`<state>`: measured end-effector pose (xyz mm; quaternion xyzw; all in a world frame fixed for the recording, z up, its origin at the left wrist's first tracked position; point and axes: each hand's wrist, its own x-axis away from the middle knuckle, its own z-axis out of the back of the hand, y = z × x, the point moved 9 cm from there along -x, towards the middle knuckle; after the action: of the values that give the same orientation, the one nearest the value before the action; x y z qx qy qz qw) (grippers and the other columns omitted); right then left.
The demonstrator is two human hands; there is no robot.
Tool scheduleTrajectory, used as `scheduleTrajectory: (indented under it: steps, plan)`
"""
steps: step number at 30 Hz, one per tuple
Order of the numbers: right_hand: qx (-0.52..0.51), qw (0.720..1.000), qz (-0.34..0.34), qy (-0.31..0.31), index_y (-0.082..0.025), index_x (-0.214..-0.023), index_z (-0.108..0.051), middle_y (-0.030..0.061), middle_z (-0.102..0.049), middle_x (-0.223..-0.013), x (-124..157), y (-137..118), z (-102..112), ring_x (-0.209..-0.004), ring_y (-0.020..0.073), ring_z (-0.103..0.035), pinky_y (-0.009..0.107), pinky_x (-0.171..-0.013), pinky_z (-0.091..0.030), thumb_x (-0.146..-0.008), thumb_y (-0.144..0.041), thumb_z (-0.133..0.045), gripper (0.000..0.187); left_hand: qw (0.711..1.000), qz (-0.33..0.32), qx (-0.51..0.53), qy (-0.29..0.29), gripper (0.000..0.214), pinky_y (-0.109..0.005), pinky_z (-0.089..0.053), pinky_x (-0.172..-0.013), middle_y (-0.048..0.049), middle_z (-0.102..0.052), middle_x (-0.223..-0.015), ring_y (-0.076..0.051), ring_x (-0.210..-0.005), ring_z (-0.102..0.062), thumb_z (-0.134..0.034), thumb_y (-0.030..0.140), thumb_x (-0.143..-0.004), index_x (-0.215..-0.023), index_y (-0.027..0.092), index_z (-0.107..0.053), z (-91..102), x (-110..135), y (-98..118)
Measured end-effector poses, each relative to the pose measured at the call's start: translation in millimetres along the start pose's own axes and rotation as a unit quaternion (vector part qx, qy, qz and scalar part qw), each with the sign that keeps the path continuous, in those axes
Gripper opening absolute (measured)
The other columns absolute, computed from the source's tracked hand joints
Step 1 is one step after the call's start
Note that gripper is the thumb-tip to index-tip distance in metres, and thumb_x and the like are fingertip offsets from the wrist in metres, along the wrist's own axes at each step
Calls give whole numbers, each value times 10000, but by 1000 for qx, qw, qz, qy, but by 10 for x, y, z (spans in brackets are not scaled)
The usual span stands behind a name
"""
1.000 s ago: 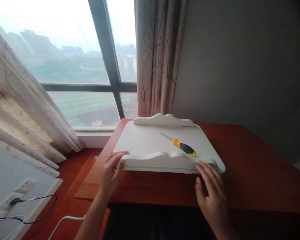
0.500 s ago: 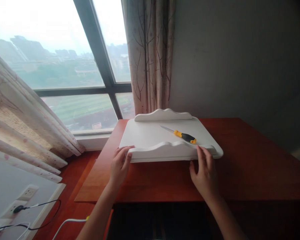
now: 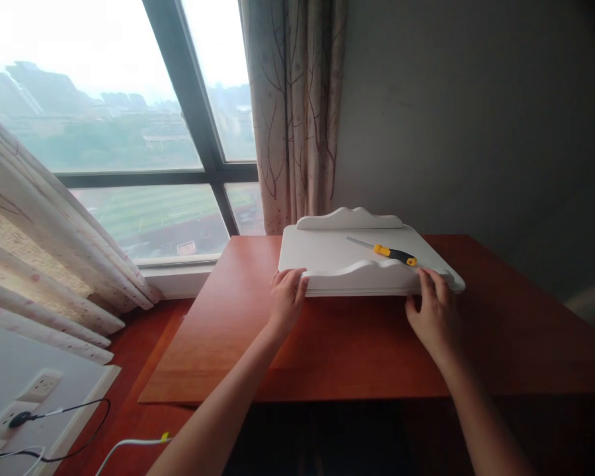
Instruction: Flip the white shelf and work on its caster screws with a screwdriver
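Observation:
A white shelf (image 3: 322, 248) with wavy raised boards along its front and back edges lies on the reddish-brown wooden table. My left hand (image 3: 288, 301) grips its front left corner, thumb against the front wavy board. Near the front right end, my right hand (image 3: 435, 314) is closed on the same board, fingers over the top and thumb in front. On the white surface rests a screwdriver (image 3: 395, 255) with a yellow and black handle, its shaft pointing toward the back left. Neither hand touches the screwdriver. The underside of the shelf is hidden.
The table (image 3: 347, 357) stands against a grey wall, with a patterned curtain (image 3: 297, 112) behind it. To the left are a window, another curtain (image 3: 39, 244), and a wall socket (image 3: 44, 385) with a black plug (image 3: 20, 419). A white cable (image 3: 129, 443) runs near the floor.
Both hands have shifted the white shelf to the right and farther back across the table. The screwdriver has travelled along on top of it.

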<state>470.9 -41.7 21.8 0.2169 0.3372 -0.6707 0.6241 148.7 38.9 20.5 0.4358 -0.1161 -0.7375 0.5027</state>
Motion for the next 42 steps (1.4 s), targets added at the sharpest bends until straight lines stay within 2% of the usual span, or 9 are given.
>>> scheduleTrajectory:
  steps: [9,16,22,29,32,35,38,40,42]
  plan:
    - [47,998,-49,0,-139,-1437,-467,195,-471,-1438,-145,772,-24,-1248,385,-485,538,-1003,-432,-811,-218,-548,636,1000,-3,13,-13,284,-451,-297,-1129,-63,-729,-1087,-245,-1107,-576,-450,400,-1021,-1084,240,-675,-736,-234,457]
    - [54,995,-81,10,-110,-1446,-492,230,-488,-1447,-190,1323,-51,-1237,413,-495,519,-954,-414,-790,-258,-590,680,999,8,30,-13,263,-475,-249,-1157,-68,-723,-1081,-253,-1134,-549,-456,411,-1019,-1034,244,-657,-1169,-256,751]
    - [58,994,-92,22,-99,-1468,-454,271,-473,-1442,-183,1573,-27,-1273,432,-477,538,-970,-399,-768,-205,-637,732,998,11,53,-26,241,-499,-228,-1170,-80,-714,-1070,-266,-1137,-536,-473,415,-1010,-1012,252,-650,-1380,-267,928]
    - [47,994,-92,18,-154,-1473,-464,258,-450,-1459,-148,1697,5,-1305,473,-458,584,-1003,-372,-803,-231,-626,694,993,28,102,-42,220,-524,-199,-1198,-91,-708,-1129,-281,-1205,-524,-493,388,-997,-1054,246,-651,-1427,-265,988]
    - [23,995,-90,26,-141,-1449,-489,271,-467,-1443,-170,1670,27,-1312,458,-464,581,-1035,-361,-808,-256,-628,666,987,26,145,-68,196,-535,-238,-1194,-88,-716,-1136,-287,-1189,-567,-609,349,-925,-1074,232,-661,-1387,-298,937]
    - [-18,988,-126,90,-129,-1392,-544,276,-523,-1368,-123,1511,151,-1314,428,-463,570,-970,-443,-837,-315,-619,591,974,24,206,-93,283,-448,-421,-1097,-85,-722,-1163,-251,-1111,-640,-656,262,-865,-1144,215,-653,-1235,-333,786]
    - [-125,966,-180,138,-130,-1200,-644,212,-614,-1207,20,1178,211,-1056,323,-624,460,-783,-551,-908,-413,-527,423,962,42,257,-88,256,-351,-511,-982,-97,-714,-1190,-213,-1105,-660,-560,219,-901,-1142,192,-643,-949,-347,518]
    - [-236,942,-219,91,-137,-1010,-666,140,-692,-945,103,860,81,-831,242,-675,394,-755,-550,-964,-479,-465,399,956,60,275,-84,224,-330,-537,-911,-107,-723,-1133,-204,-1047,-678,-523,242,-915,-1090,175,-645,-751,-336,317]
    - [-351,909,-224,-8,-165,-871,-652,86,-689,-791,138,396,-144,-722,209,-669,337,-692,-548,-970,-534,-453,431,951,78,286,-87,208,-311,-548,-838,-112,-728,-1095,-194,-977,-692,-510,228,-893,-1037,165,-646,-591,-308,132]
